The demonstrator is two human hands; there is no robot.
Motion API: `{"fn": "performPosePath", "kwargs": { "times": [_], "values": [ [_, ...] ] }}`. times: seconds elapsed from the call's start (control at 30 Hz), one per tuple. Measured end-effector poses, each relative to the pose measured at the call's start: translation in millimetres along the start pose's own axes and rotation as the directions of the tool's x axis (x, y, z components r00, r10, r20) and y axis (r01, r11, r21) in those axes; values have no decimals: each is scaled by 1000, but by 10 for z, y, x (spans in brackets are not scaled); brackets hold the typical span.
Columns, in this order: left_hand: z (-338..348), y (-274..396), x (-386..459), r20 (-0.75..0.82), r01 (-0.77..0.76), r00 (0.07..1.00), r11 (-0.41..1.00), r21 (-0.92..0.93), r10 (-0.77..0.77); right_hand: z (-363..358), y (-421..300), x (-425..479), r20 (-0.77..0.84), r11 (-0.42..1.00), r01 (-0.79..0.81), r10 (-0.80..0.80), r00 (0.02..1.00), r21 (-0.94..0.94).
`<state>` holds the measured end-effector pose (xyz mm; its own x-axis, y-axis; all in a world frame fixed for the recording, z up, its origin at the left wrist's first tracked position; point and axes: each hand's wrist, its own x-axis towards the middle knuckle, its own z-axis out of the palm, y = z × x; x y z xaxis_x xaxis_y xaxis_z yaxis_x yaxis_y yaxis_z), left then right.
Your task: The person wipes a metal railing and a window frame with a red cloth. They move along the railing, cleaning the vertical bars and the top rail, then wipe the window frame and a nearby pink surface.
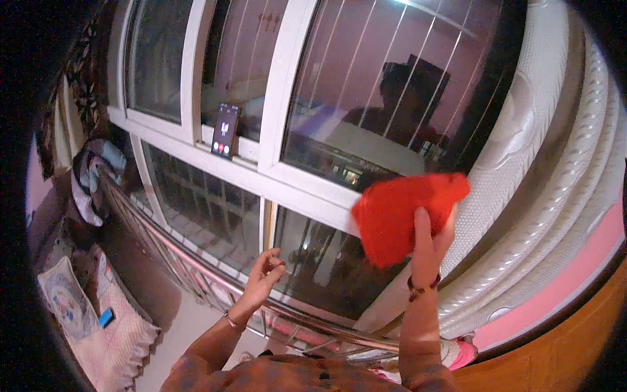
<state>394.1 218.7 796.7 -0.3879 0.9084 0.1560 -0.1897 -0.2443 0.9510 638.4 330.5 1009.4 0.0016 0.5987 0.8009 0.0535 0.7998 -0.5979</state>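
My right hand grips a red cloth, with the thumb on its near side. The cloth lies over or just in front of the white window frame, near its lower right part; whether it touches the frame I cannot tell. Lower and to the left, my left hand is raised with curled fingers and holds nothing that I can see, in front of the lower window pane. A smartphone with a lit screen leans upright on the frame's ledge.
A metal railing runs between my body and the window. Pale patterned curtains hang at the right, beside a brown wooden surface. At the lower left are a quilted seat cover with a small blue object and clothes heaped on the railing's end.
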Motion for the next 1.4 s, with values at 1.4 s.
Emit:
{"fn": "performPosePath", "kwargs": {
  "times": [1.4],
  "values": [
    [481, 2331, 2525, 424, -577, 232, -227, 784, 875, 598, -494, 2775, 455, 194, 668, -596, 662, -718]
  ]
}}
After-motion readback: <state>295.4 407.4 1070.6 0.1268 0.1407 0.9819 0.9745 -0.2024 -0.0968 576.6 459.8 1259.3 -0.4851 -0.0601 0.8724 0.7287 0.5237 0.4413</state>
